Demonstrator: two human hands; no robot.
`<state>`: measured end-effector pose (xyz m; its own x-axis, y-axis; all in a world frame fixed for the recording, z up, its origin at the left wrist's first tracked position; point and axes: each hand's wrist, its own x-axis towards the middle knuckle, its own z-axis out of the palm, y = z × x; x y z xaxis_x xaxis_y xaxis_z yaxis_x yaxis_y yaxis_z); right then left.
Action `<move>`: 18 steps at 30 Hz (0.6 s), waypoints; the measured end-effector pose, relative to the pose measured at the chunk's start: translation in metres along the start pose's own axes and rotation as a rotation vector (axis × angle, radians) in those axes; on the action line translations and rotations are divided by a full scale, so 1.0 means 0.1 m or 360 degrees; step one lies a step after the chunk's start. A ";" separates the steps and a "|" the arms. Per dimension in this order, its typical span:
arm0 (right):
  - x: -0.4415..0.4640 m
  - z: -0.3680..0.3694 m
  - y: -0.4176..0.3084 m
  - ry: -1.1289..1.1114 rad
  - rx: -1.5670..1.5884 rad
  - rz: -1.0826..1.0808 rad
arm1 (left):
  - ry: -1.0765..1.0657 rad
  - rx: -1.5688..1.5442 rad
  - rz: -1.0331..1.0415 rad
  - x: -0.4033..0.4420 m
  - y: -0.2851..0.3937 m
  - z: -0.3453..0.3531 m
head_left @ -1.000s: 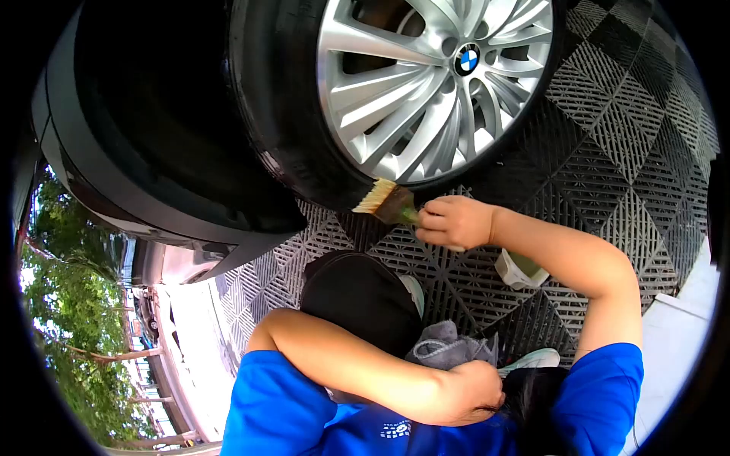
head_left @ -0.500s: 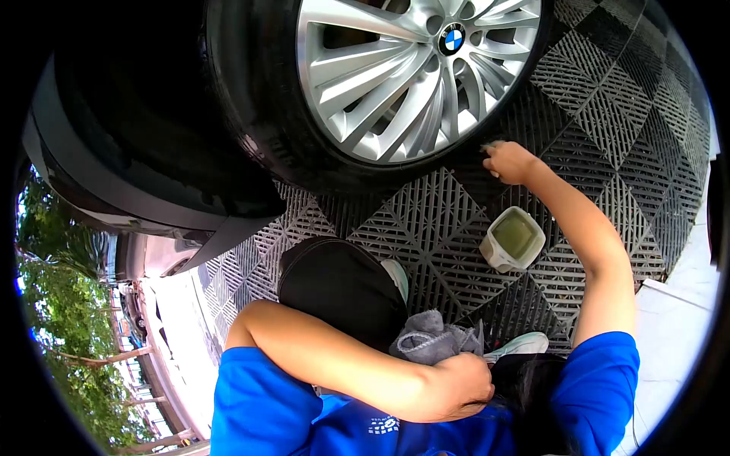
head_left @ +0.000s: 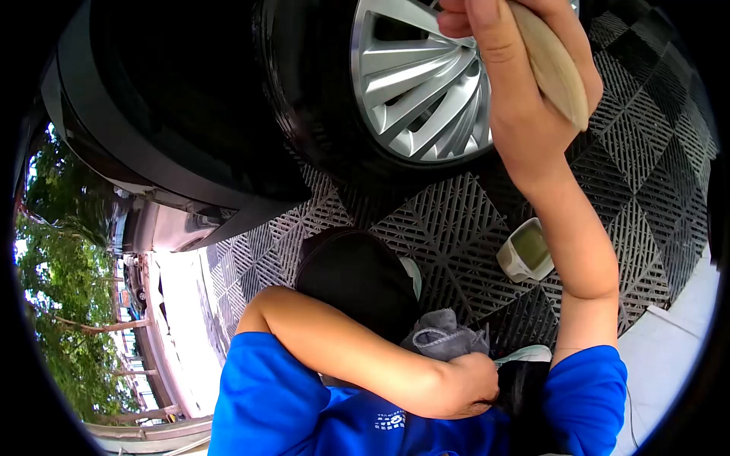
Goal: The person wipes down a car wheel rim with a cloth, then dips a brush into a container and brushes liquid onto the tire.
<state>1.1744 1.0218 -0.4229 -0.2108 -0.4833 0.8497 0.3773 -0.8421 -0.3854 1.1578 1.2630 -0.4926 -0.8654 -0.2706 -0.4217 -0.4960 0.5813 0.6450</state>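
Observation:
My right hand [head_left: 532,99] is raised close to the camera, in front of the wheel. Its fingers are closed around a flat, beige, oval sponge pad [head_left: 559,72]. Behind it is the car wheel, with a silver multi-spoke rim [head_left: 426,106] and a black tyre [head_left: 304,114]. Below my right forearm, a pale tub [head_left: 521,254] of greenish liquid stands on the floor, partly covered by the arm. My left hand [head_left: 473,384] lies curled at my lap, beside a crumpled grey towel [head_left: 441,334]. Its fingertips are hidden.
The car's dark bodywork [head_left: 160,171] reaches in from the upper left. Ribbed grey and black floor tiles [head_left: 449,220] lie under the tub. My black-clad knee [head_left: 357,281] is bent in front of me. White paving [head_left: 669,334] borders the tiles on the right.
My right hand has come up from beside the tyre's lower edge to near the camera, bringing the sponge pad into clear sight. My left hand has stayed at my lap. The view has shifted slightly.

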 end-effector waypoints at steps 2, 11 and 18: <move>-0.08 0.00 0.04 -0.0152 -0.0275 -0.0418 | -0.0050 0.0006 -0.0005 0.02 -0.01 0.03; -1.79 -0.68 0.47 -0.1724 -0.0354 -0.0596 | -0.0104 -0.0074 -0.0009 -0.01 0.06 -0.10; -1.96 -1.03 0.65 -0.2429 -0.0598 -0.0084 | -0.0050 -0.0195 0.0034 0.02 0.04 -0.01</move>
<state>1.1473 1.0367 -0.6520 0.9457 0.0401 0.3226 0.1133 -0.9708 -0.2115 1.1543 1.2645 -0.4899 -0.8741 -0.2339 -0.4256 -0.4842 0.4879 0.7263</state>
